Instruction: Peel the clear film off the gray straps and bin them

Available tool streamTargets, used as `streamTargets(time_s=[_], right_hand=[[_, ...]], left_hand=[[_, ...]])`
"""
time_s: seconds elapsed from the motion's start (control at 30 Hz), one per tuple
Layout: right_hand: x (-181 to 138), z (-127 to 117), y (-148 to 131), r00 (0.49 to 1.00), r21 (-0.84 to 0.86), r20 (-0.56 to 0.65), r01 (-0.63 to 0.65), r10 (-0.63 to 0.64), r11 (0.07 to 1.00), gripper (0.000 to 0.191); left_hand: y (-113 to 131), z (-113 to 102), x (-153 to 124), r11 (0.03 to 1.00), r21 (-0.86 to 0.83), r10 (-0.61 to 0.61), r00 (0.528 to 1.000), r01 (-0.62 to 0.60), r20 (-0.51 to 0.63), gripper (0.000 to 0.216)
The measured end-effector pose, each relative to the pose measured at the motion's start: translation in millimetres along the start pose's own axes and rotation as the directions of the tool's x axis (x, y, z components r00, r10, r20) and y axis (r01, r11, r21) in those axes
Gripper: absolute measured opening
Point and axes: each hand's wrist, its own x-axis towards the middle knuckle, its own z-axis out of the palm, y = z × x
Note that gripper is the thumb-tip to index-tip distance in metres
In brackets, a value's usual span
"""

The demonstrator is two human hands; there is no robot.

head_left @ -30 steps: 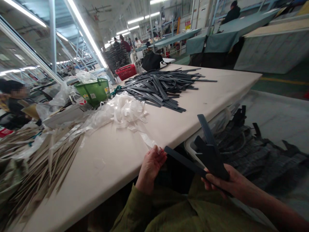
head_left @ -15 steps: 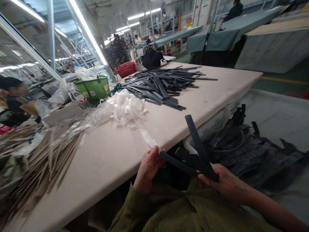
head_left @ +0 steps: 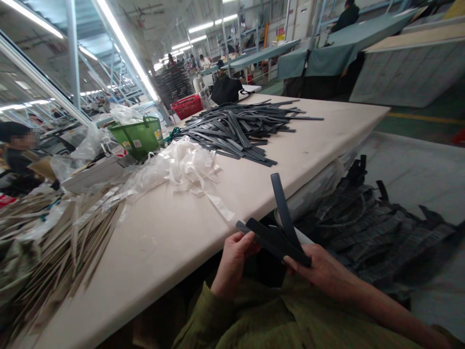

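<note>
My right hand (head_left: 319, 266) is closed around several dark grey fabric strips (head_left: 285, 211), one of which points up while others slant left. At the left ends of these strips my left hand (head_left: 236, 257) pinches with thumb and forefinger. Just beyond my left hand, the tail of a white ribbon-like strip (head_left: 222, 207) lies at the table edge. It runs back to a tangled heap of white strips (head_left: 187, 157). A pale piece (head_left: 303, 236) shows behind the held strips; what it is I cannot tell.
On the beige table (head_left: 170, 232) lie a pile of dark strips (head_left: 240, 128) and a bundle of brown strips (head_left: 83, 242). Behind stand a green basket (head_left: 140, 138) and a red basket (head_left: 187, 106). Dark strips (head_left: 385, 232) fill a bin at right. A person (head_left: 18, 150) is at far left.
My left hand has moved slightly right and down, off the white strip's tail and closer to my right hand. The held strips now lie closer together, and my right hand has shifted a little left.
</note>
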Motion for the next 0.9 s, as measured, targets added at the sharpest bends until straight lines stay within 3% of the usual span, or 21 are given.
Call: streamTargets(time_s=[0.13, 0.27, 0.4, 0.47, 0.6, 0.8, 0.9], right_hand=[[3, -2, 7, 0.997, 0.075, 0.05, -0.068, 0.064, 0.995, 0.051], [-26, -20, 28, 0.982, 0.114, 0.126, -0.153, 0.138, 0.982, 0.054], [-42, -24, 31, 0.958, 0.167, 0.103, -0.282, 0.268, 0.945, 0.055], [-32, -16, 23, 0.964, 0.163, 0.083, -0.261, 0.251, 0.951, 0.055], [-10, -6, 12, 0.991, 0.187, 0.099, -0.109, 0.091, 0.976, 0.053], [-38, -29, 41, 0.975, 0.027, 0.187, -0.13, 0.123, 0.991, 0.055], [-39, -26, 43, 0.981, 0.021, 0.158, -0.118, 0.113, 0.993, 0.057]], left_hand=[[-14, 12, -4, 0.997, -0.066, -0.041, 0.999, 0.041, -0.002, 0.047], [-10, 8, -4, 0.993, -0.114, -0.002, 0.999, -0.003, -0.048, 0.044], [-18, 10, -11, 0.996, -0.079, -0.031, 1.0, 0.031, 0.0, 0.043], [-29, 17, -16, 0.997, -0.048, -0.062, 0.996, 0.065, 0.062, 0.045], [-46, 26, -24, 0.998, -0.013, -0.057, 0.986, 0.06, 0.154, 0.049], [-42, 11, -27, 0.999, -0.037, 0.026, 1.0, -0.026, -0.008, 0.043], [-48, 12, -31, 1.0, -0.018, 0.0, 1.0, 0.001, 0.014, 0.044]])
